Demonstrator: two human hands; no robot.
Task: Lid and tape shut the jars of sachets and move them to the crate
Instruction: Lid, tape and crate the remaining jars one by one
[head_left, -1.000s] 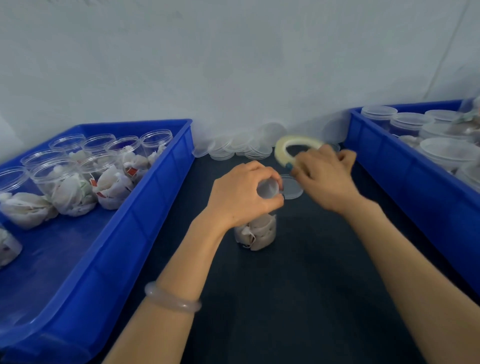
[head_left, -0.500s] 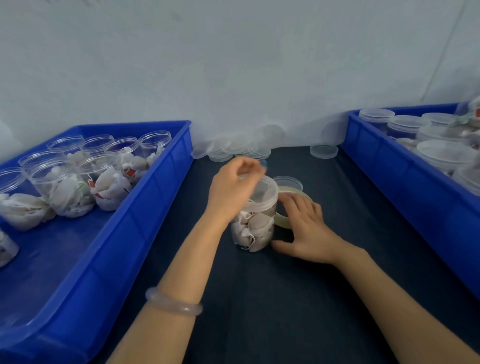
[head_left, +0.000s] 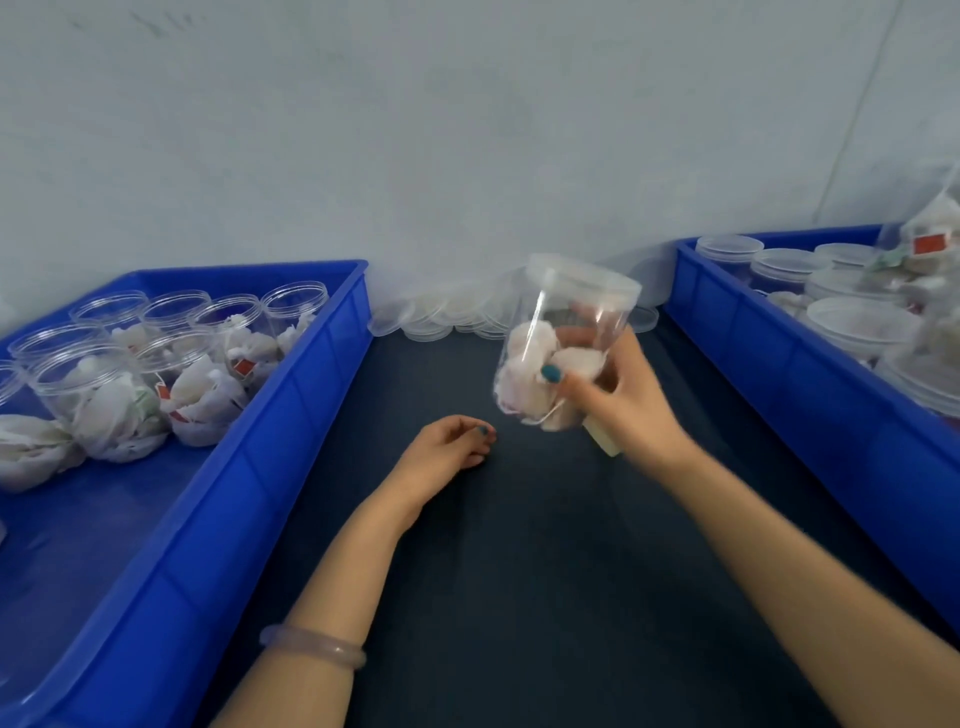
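left grip rests loosely curled on the dark counter, holding nothing. right grip clasps a lidded clear plastic jar of white sachets, tilted in the air. whether it is taped, i cannot tell. unlidded jars sit in the left blue plastic crate, and lidded jars fill the right blue crate. spare clear lids line the pale wall.

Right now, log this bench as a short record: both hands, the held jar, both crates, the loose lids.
left hand: rests on the table, fingers loosely curled, holding nothing
right hand: grips the jar; tape roll shows below the palm
jar: lidded, sachets inside, tilted, off the table
left crate: open jars of sachets, no lids
right crate: lidded jars
loose lids: against the wall, between the crates
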